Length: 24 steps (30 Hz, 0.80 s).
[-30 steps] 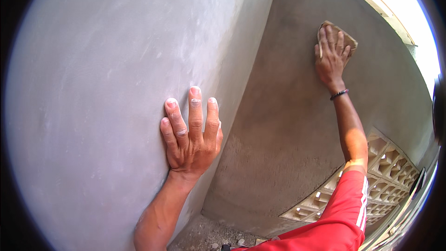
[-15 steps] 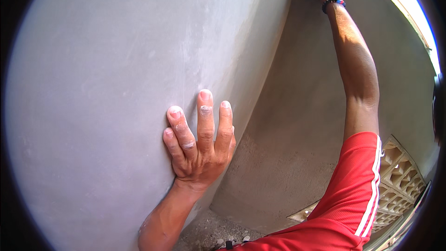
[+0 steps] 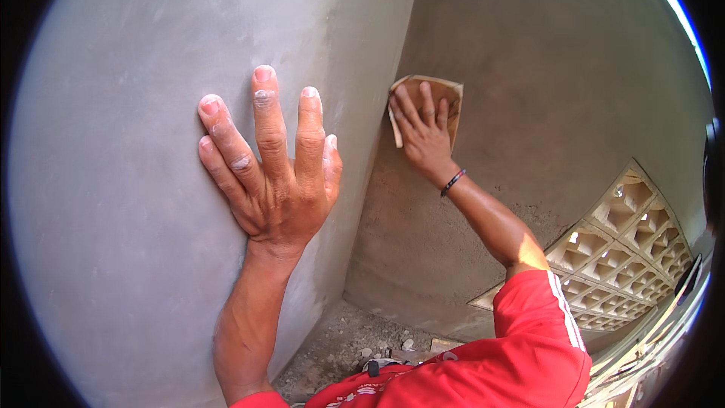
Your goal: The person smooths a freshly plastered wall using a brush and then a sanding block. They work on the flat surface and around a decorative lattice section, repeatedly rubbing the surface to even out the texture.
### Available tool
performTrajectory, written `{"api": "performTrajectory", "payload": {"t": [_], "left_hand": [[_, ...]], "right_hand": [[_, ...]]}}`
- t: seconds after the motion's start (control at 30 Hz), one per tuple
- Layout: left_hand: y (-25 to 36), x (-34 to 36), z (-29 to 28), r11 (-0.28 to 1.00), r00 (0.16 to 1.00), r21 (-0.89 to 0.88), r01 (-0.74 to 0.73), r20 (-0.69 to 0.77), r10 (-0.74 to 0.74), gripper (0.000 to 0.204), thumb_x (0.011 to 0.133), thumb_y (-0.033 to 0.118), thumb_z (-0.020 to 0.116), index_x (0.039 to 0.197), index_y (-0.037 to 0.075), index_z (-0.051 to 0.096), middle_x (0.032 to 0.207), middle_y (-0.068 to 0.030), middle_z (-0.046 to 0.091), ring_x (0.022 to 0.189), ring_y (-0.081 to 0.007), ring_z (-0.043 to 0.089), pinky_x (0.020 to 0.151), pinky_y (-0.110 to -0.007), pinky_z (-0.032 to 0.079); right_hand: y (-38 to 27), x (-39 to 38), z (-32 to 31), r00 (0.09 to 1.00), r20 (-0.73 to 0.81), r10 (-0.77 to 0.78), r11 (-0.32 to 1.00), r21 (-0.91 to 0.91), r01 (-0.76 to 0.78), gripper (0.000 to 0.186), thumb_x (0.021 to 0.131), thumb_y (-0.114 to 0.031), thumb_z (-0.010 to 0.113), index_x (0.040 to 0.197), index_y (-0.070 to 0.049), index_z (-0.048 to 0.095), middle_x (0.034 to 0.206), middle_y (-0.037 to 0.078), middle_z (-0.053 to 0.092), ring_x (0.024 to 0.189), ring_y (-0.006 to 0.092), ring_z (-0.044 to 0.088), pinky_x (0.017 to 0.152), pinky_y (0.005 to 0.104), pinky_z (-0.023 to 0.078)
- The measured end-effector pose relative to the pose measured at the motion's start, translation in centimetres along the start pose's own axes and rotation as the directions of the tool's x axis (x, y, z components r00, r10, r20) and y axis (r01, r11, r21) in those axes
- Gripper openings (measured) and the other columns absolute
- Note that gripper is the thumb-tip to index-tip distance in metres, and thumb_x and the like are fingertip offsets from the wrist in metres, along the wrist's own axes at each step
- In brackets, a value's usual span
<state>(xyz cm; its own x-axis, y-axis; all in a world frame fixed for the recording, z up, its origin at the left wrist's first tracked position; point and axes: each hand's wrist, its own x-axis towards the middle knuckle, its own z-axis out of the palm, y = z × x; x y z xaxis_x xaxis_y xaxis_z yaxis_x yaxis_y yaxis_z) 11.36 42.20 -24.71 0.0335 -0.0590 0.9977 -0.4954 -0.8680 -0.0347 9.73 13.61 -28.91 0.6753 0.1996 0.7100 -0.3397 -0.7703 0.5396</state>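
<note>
My left hand (image 3: pixel 283 174) lies with fingers spread against the smooth grey wall (image 3: pixel 136 204) on the left. Whitish dust or plaster marks its fingertips and knuckles. At the adjoining brown-grey wall (image 3: pixel 521 91), close beside the inner corner, my right hand (image 3: pixel 429 141) presses a tan sheet (image 3: pixel 445 89) that looks like sandpaper. Its fingers lie over the sheet, whose edges curl up off the wall. The sheet's underside is hidden. A dark beaded bracelet (image 3: pixel 453 182) circles the right wrist.
A panel of pale openwork blocks (image 3: pixel 604 245) is set low in the right wall. Rubble and loose stones (image 3: pixel 366 351) lie on the ground at the foot of the corner. Long thin strips (image 3: pixel 642 363) lean at the lower right.
My right hand has come down from high on the right wall to mid-height by the corner, with the sheet under it. In the picture, my left hand appears higher and farther left.
</note>
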Motion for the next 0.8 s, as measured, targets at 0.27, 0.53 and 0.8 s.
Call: {"api": "performTrajectory", "payload": {"t": [0.27,0.53,0.8], "left_hand": [[0.0,0.2,-0.3,0.999,0.999,0.034,0.024,0.031,-0.025,0.054,0.076,0.032,0.07,0.128,0.022,0.059,0.152,-0.0112,0.04,0.143,-0.0478,0.022,0.113,-0.056,0.022],[0.1,0.7,-0.6,1.0,1.0,0.019,-0.007,0.009,0.007,0.05,0.075,0.033,0.069,0.123,0.022,0.061,0.148,-0.0121,0.045,0.14,-0.0497,0.028,0.116,-0.055,0.016],[-0.2,0.4,-0.6,1.0,0.999,0.017,0.011,0.031,-0.012,0.052,0.077,0.03,0.07,0.127,0.021,0.06,0.152,-0.0111,0.039,0.143,-0.0477,0.023,0.112,-0.055,0.024]], "right_hand": [[11.0,-7.1,-3.9,1.0,-0.015,-0.014,0.981,-0.192,0.01,0.058,0.097,-0.036,0.045,0.152,-0.027,0.031,0.162,0.0,0.017,0.15,0.0252,0.007,0.121,0.0489,-0.004],[13.3,3.3,-7.8,0.934,-0.274,0.229,0.932,-0.215,-0.291,0.057,0.096,-0.038,0.046,0.149,-0.018,0.038,0.159,0.005,0.025,0.148,0.0358,0.014,0.117,0.0559,0.008],[10.4,-9.7,-5.9,0.989,0.149,-0.025,0.995,-0.097,0.039,0.059,0.099,-0.031,0.039,0.155,-0.02,0.024,0.163,0.0,0.013,0.151,0.0252,0.005,0.121,0.0504,-0.003]]}}
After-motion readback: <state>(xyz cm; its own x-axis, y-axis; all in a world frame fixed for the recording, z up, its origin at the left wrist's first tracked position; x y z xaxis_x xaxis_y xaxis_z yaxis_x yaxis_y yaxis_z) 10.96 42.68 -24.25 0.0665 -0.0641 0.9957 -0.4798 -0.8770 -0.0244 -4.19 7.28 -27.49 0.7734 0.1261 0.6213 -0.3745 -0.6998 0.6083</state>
